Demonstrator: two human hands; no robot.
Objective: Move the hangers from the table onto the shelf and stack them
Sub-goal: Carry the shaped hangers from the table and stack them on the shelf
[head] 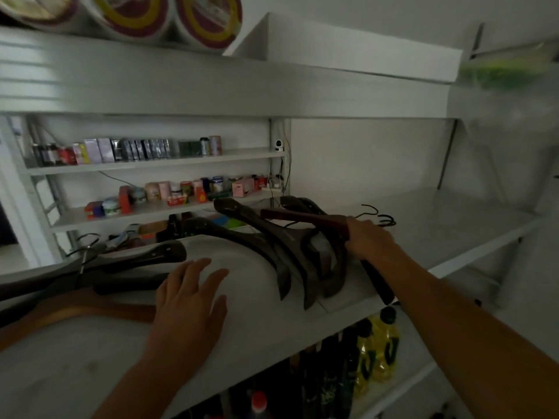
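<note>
**Right hand grips a hanger at the stack on the shelf**

The right hand has its fingers curled round the middle of a reddish-brown wooden hanger. One arm of the hanger points left over the pile and the other runs down towards the shelf's front edge. It lies across a stack of dark hangers resting on the white shelf. Their arms fan out towards the camera, and their black wire hooks poke out just behind the hand.

The left hand lies flat, fingers straight and slightly spread, on the white surface to the left of the stack, holding nothing. Just beside its wrist lies a light brown hanger. More dark hangers lie behind that one, near the fingertips but apart from them.

Yellow bottles stand on the level below. Small boxes and jars line the narrower shelves at the back left.
</note>
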